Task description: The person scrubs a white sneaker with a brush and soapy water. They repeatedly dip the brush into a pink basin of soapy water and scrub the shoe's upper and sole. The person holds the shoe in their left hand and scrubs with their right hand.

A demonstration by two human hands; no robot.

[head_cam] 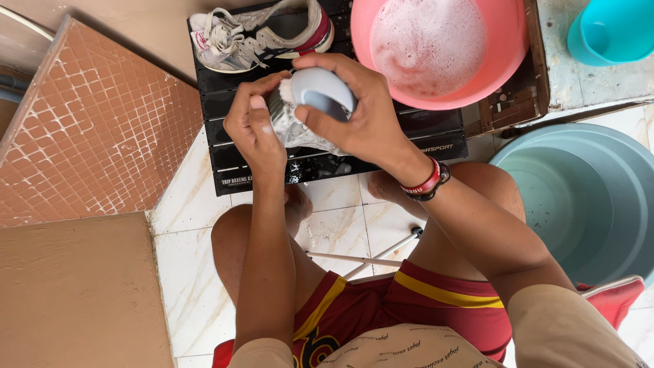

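My right hand (354, 109) grips a grey and white scrub brush (319, 90) and presses it against a wet grey sneaker (291, 129). My left hand (253, 126) holds that sneaker from the left side, over a black slatted table (225, 170). The shoe is mostly hidden behind my hands. A second sneaker (262, 35), white and grey with loose laces and a red-trimmed heel, lies on its side at the table's far end. A pink basin (504, 65) of soapy, foamy water stands just right of it.
A large grey-blue tub (586, 197) sits on the tiled floor at right. A turquoise bucket (613, 31) stands on a worn surface top right. Brown mosaic tiling (95, 129) and a tan slab (75, 293) lie at left. My knees and red shorts fill the foreground.
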